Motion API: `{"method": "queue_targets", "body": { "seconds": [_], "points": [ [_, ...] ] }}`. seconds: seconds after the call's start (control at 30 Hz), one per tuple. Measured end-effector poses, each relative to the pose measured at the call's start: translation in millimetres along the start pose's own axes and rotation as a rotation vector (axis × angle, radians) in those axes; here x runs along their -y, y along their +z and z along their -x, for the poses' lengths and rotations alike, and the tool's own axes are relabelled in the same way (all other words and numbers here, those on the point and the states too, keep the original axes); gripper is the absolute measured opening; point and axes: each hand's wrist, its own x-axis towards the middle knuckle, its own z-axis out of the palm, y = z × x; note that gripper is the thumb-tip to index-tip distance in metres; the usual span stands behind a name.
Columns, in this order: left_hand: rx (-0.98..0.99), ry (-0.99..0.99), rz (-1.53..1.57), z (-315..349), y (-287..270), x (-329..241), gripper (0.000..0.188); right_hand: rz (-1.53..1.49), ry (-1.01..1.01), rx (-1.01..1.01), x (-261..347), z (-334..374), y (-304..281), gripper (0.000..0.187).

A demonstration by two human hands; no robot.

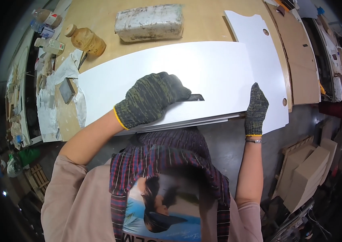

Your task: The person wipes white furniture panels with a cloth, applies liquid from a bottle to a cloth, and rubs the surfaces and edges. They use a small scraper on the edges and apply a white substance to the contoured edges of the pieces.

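Had mottled-green knit-gloved left hand [149,100] curled around flat black piece [197,97] atop long white rectangular panel [215,74], rested right hand [257,112] near panel's corner, couldn't tell its grip, needed light, even pressure

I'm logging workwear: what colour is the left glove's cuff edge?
The left glove has a yellow cuff edge, in the head view.

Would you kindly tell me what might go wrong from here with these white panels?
The left hand is at a dark piece on the top white panel; any hard edge dragged there might scratch the glossy face.

The panels' near edges project over the floor, with the right hand at the top one's near right corner, so a hard shove could make them slip.

The amber bottle stands close behind and might get knocked.
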Motion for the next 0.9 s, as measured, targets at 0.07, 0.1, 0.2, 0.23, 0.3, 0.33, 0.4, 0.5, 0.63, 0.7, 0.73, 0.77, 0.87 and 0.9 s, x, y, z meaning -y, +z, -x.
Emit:
{"method": "queue_targets", "body": {
  "seconds": [0.07, 0.1, 0.2, 0.23, 0.3, 0.33, 0.4, 0.5, 0.63, 0.7, 0.73, 0.77, 0.87, 0.9],
  "points": [
    [-0.106, 0.053, -0.050, 6.0, 10.6, 0.6, 0.026, -0.047, -0.014, -0.030, 2.3, 0.2, -0.1, 0.047],
    [-0.138, 0.101, -0.099, 7.7, 13.1, 3.3, 0.029, -0.057, 0.021, 0.011, 4.9, 0.0, -2.5, 0.045],
    [-0.146, 0.084, 0.010, 12.5, 13.5, 3.6, 0.033, -0.081, 0.040, 0.019, 4.2, -0.7, -1.3, 0.045],
    [-0.120, 0.104, -0.069, 12.8, 13.5, -3.8, 0.039, -0.095, 0.028, -0.012, 2.9, 0.6, -0.1, 0.048],
    [-0.014, 0.115, -0.051, 22.8, 16.8, -19.8, 0.041, -0.050, 0.020, -0.003, 0.7, 2.9, 1.3, 0.048],
    [0.030, 0.122, -0.079, 22.7, 12.8, -31.3, 0.041, -0.005, 0.013, 0.005, -0.2, 2.8, 1.4, 0.048],
    [0.035, 0.102, -0.067, 28.1, 16.4, -36.5, 0.042, -0.036, 0.015, -0.007, -1.3, 0.6, 2.1, 0.048],
    [-0.070, 0.217, -0.246, 33.2, 23.3, -33.4, 0.040, -0.072, 0.012, -0.010, -0.9, -0.5, -0.7, 0.045],
    [-0.054, 0.015, 0.001, 16.2, 18.9, -25.5, 0.028, -0.092, 0.043, 0.019, 7.4, -4.3, -4.5, 0.042],
    [-0.318, -0.069, 0.371, -9.2, 10.6, -15.3, 0.029, -0.126, 0.130, 0.039, 17.6, -3.7, -7.5, 0.045],
    [-0.505, 0.107, 0.391, -31.7, 15.8, -16.7, 0.035, -0.119, 0.138, 0.032, 14.9, 2.8, -3.9, 0.045],
    [-0.286, -0.089, 0.276, -48.2, 13.3, -18.1, 0.037, -0.066, 0.136, 0.001, 11.2, 11.9, 4.6, 0.046],
    [-0.095, -0.155, 0.029, -78.8, 33.4, -1.0, 0.035, -0.039, 0.126, -0.078, 26.0, 26.4, 8.2, 0.046],
    [-0.116, -0.021, -0.084, -85.5, 43.5, 3.0, 0.032, -0.028, 0.150, -0.121, 31.7, 33.2, 10.3, 0.047]
  ]
}}
